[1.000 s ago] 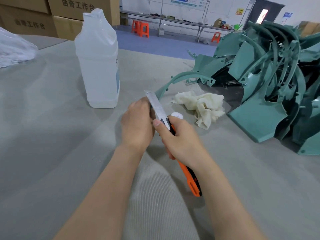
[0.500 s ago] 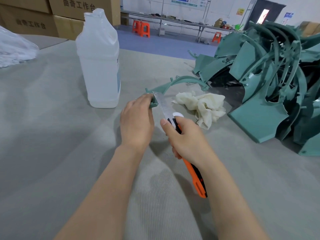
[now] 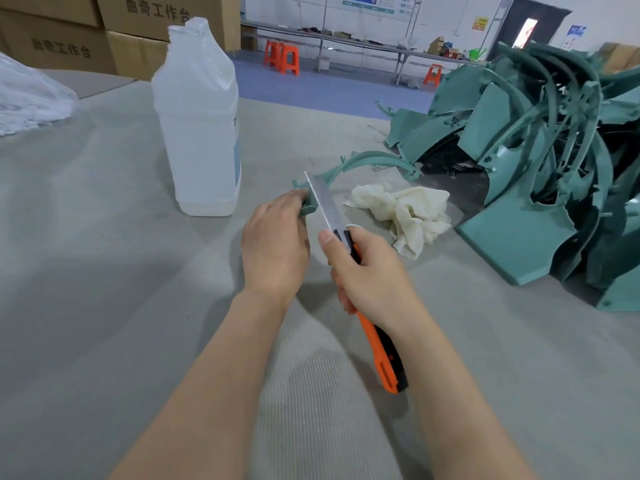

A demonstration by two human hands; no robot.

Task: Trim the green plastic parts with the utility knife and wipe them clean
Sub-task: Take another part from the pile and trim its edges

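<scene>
- The left hand (image 3: pixel 273 251) grips the near end of a curved green part (image 3: pixel 369 158), its fingers curled round that end and its back towards the camera.
- The right hand (image 3: pixel 375 277) is wrapped round the orange handle of the utility knife (image 3: pixel 381 355), with the thumb stretched up towards the base of the blade. The two hands sit close together without touching.
- At the far left edge of the grey table (image 3: pixel 104 278) lies a crumpled clear plastic bag (image 3: pixel 27 102).
- Behind it stand stacked cardboard boxes (image 3: pixel 138 19) with printed characters.
- A tall translucent bottle (image 3: pixel 199 133) stands upright on the table, uncapped, just left of the left hand and farther from the camera.
- The curved green part arcs from the left hand away to the right, where its far end reaches the table near the pile.
- The knife's long blade is extended, pointing up and away, and its edge lies against the gripped end of the part, just beside the left fingers.
- A crumpled off-white cloth (image 3: pixel 405 213) lies on the table to the right of the blade, under the arc.
- A tangled pile of green parts (image 3: pixel 540 161) fills the right side of the table.
</scene>
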